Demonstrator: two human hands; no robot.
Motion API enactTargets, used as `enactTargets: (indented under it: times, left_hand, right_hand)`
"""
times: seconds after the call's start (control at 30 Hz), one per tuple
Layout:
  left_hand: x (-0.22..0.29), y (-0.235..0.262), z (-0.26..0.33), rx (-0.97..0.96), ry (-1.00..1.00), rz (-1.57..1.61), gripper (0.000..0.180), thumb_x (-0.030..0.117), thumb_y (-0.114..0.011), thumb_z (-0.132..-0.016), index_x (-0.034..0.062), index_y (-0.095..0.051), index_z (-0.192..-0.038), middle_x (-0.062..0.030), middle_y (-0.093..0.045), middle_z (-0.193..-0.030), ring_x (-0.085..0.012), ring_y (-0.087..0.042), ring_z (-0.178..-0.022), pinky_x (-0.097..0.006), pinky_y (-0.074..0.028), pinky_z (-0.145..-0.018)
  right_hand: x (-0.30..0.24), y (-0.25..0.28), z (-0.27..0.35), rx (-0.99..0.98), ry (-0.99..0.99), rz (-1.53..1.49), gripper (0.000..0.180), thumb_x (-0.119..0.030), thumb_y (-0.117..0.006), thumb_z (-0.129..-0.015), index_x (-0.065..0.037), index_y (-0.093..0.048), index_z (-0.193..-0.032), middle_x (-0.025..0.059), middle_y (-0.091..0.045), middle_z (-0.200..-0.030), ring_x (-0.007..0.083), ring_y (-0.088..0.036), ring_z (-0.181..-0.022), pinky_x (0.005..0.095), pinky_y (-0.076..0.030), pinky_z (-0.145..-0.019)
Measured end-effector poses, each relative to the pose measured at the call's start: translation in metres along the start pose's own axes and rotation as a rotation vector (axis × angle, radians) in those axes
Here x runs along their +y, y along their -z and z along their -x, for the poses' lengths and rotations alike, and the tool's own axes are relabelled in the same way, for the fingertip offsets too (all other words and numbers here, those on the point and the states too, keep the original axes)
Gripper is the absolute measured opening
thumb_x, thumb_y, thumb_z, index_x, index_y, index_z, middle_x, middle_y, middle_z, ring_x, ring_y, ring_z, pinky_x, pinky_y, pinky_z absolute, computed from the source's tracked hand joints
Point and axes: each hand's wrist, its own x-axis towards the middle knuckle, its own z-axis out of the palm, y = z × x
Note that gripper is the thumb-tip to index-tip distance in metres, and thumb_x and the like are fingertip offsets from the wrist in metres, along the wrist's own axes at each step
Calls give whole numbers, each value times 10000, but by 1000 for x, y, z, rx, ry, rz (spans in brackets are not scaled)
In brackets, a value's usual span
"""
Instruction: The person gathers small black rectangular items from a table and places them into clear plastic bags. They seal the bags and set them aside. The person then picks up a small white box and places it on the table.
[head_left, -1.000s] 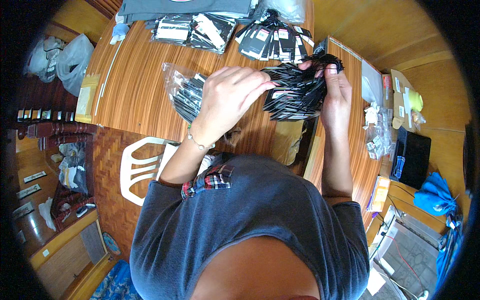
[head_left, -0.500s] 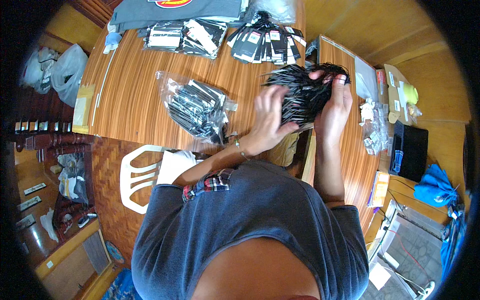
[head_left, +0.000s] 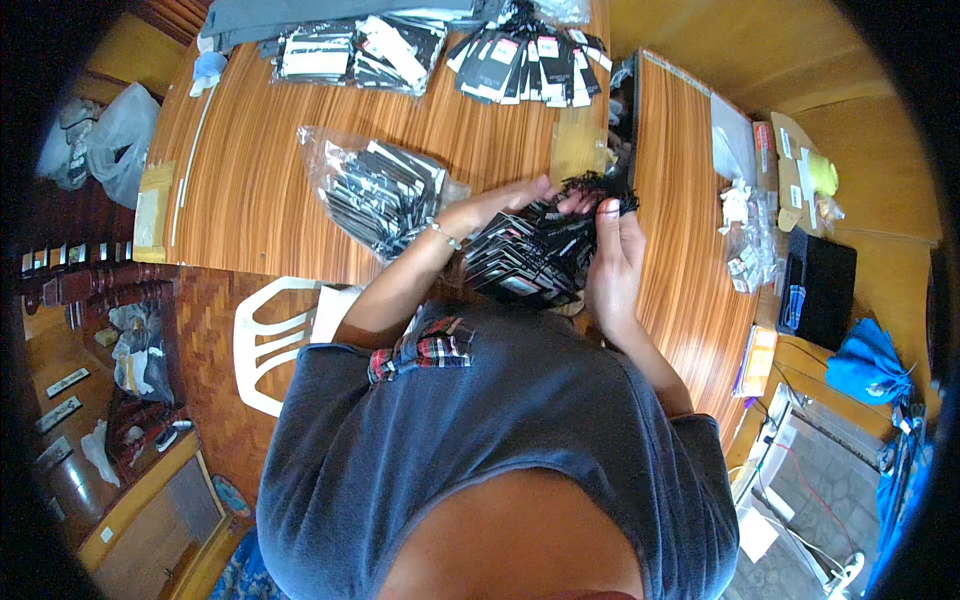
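Observation:
A thick bundle of black hang tags [head_left: 530, 257] hangs near my chest at the table's front edge, its dark strings gathered at the upper right. My right hand [head_left: 616, 262] grips the string end, thumb up along its right side. Over the bundle's upper left edge lies my left hand [head_left: 503, 200], its fingers stretched out against the tags and strings; part of the palm is hidden. Left of the bundle, close to my left wrist, a clear plastic bag [head_left: 375, 195] filled with similar tags rests on the wooden table [head_left: 250, 190].
Fanned black tags [head_left: 525, 68] lie at the table's back, beside bagged tags [head_left: 315, 55] and a folded grey cloth [head_left: 340, 10]. A gap separates a second wooden surface [head_left: 680, 200] on the right, holding clear plastic packets [head_left: 752, 255]. A white chair [head_left: 270, 340] stands left of me.
Both hands have brought the tag bundle down and left, nearer my chest. The tags now hang toward me, with the strings upward. My left hand has moved to the bundle's upper left.

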Motion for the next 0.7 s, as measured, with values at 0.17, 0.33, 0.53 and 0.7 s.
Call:
enactTargets:
  times: [0.17,0.33,0.53,0.7]
  left_hand:
    - [-64,9,12,-46,205,-253,523,486,-284,-917,39,-511,-1065,-26,-522,-1043,-100,-453,-947,-231,-357,-862]
    - [-29,13,10,174,65,-266,661,530,-172,-910,9,-495,-1158,-81,-553,-1113,-176,-464,-1090,-294,-324,-955]
    - [7,9,41,837,-190,-258,482,450,-305,-920,56,-501,-1117,-68,-508,-1166,-171,-444,-1108,-346,-317,-940]
    - [-24,-27,71,766,109,538,549,561,-393,-838,71,-437,-1080,-80,-524,-1031,-217,-481,-1013,-384,-370,-863]
  right_hand:
    - [16,41,27,-283,40,708,218,-167,-525,-858,15,-599,-765,141,-561,-695,281,-533,-654,322,-424,-643]
    - [5,33,19,-48,-13,498,199,-176,-548,-847,4,-620,-804,159,-517,-663,292,-509,-657,321,-412,-644]
    - [9,34,-21,-90,60,764,212,-183,-561,-844,21,-616,-826,185,-486,-634,279,-473,-599,365,-369,-565]
    - [24,37,-69,15,95,455,214,-189,-529,-873,-3,-631,-852,114,-543,-627,132,-482,-580,282,-388,-547]
